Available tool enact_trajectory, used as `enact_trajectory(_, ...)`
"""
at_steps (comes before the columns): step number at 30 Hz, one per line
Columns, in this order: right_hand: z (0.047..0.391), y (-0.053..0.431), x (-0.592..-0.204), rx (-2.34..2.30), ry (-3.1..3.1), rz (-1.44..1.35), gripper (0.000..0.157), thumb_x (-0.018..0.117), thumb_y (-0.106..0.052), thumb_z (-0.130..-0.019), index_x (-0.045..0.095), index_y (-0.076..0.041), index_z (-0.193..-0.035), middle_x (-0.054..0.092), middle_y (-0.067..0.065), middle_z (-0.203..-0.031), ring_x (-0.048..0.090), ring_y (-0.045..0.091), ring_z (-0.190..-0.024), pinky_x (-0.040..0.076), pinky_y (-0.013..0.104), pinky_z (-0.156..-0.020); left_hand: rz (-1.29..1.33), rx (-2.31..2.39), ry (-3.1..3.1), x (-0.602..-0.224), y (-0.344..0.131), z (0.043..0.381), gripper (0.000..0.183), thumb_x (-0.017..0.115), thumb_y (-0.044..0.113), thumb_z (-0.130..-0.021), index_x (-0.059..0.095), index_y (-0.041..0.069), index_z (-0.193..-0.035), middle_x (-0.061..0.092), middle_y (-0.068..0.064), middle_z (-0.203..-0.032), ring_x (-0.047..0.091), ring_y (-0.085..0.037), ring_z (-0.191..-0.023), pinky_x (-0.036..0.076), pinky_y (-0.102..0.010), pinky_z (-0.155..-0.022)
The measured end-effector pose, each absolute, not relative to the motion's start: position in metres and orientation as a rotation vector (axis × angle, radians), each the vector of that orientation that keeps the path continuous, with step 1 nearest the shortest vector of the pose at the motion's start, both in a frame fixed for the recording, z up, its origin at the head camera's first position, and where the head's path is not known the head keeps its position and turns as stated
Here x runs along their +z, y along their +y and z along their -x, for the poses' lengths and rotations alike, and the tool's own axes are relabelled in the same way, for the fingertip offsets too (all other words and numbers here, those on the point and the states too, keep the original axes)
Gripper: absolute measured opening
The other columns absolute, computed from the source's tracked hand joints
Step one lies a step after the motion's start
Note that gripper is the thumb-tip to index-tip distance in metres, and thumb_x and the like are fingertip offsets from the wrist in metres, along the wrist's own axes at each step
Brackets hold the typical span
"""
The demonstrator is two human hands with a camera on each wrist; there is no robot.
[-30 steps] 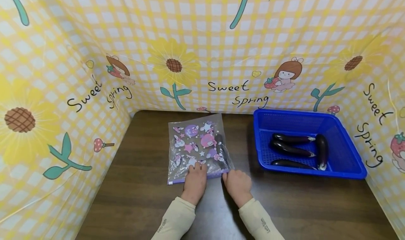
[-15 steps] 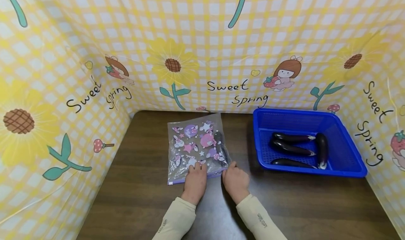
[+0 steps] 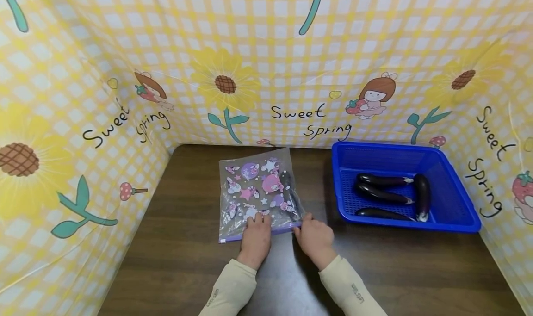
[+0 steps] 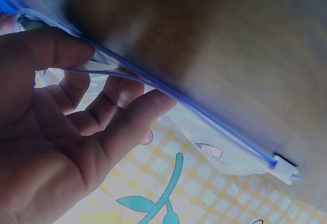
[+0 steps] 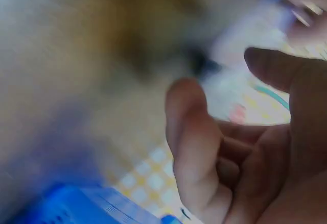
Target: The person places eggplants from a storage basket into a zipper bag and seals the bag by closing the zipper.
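Observation:
A clear zip bag with pink and purple cartoon prints lies on the table, its purple zip edge toward me. Through its right side shows a dark eggplant. My left hand holds the middle of the zip edge, thumb and fingers at the parted purple strips in the left wrist view. A white slider sits at the zip's left end. By the bag's right corner is my right hand; in the right wrist view its thumb and index finger stand apart with nothing gripped between them.
A blue plastic basket stands on the right, with several eggplants lying in it. The brown wooden table is walled on three sides by a yellow checked sheet with sunflower prints.
My right hand first shifts slightly inward and forward along the bag's corner, then back to the right. The left hand stays at the zip edge, and the bag hardly moves.

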State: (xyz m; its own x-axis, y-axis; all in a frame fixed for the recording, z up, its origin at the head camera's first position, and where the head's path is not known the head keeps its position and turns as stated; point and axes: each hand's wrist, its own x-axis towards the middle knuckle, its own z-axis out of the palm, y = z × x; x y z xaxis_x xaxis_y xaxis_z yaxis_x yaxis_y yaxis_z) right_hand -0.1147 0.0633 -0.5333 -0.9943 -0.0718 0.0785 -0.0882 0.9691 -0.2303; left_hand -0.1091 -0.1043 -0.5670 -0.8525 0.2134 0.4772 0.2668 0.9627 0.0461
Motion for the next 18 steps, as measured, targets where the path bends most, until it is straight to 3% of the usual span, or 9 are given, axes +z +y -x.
enact_trajectory(3,0.117,0.072,-0.503,0.499,-3.096,-0.225,0.037,0.074,-0.037,-0.087,0.063,-0.002,-0.089,0.065,0.019,-0.074,0.066,0.039,-0.067,0.050,0.051,-0.053,0.340,-0.161,-2.658,-0.569,-0.106,0.109,0.011,0.060,-0.003,-0.078,0.058,0.000,-0.089,0.050,-0.016,-0.082,0.050,-0.031,-0.070,0.045,-0.036,-0.044)
enact_trajectory(11,0.159,0.132,-0.430,0.621,-3.153,-0.541,0.033,0.066,-0.030,-0.096,0.067,-0.002,-0.113,0.071,0.013,-0.094,0.068,0.035,-0.085,0.053,0.051,-0.074,0.333,-0.161,-2.680,-0.569,-0.109,0.107,0.010,0.060,-0.002,-0.079,0.060,0.001,-0.089,0.050,-0.016,-0.084,0.050,-0.032,-0.071,0.046,-0.038,-0.046)
enact_trajectory(14,0.183,0.171,-0.418,0.507,-3.216,-0.573,0.017,0.065,-0.022,-0.096,0.065,-0.005,-0.095,0.065,0.008,-0.081,0.063,0.029,-0.074,0.050,0.048,-0.067,0.338,-0.155,-2.700,-0.568,-0.108,0.107,0.011,0.061,-0.002,-0.079,0.061,0.001,-0.090,0.050,-0.017,-0.084,0.051,-0.032,-0.072,0.047,-0.037,-0.046)
enact_trajectory(18,0.210,0.226,-0.419,0.382,-3.359,-0.564,0.022,0.062,-0.013,-0.096,0.056,-0.010,-0.075,0.048,0.004,-0.067,0.047,0.021,-0.062,0.040,0.039,-0.059,0.357,-0.142,-2.749,-0.566,-0.106,0.107,0.012,0.064,-0.002,-0.080,0.061,0.002,-0.092,0.051,-0.017,-0.085,0.051,-0.032,-0.073,0.048,-0.037,-0.048)
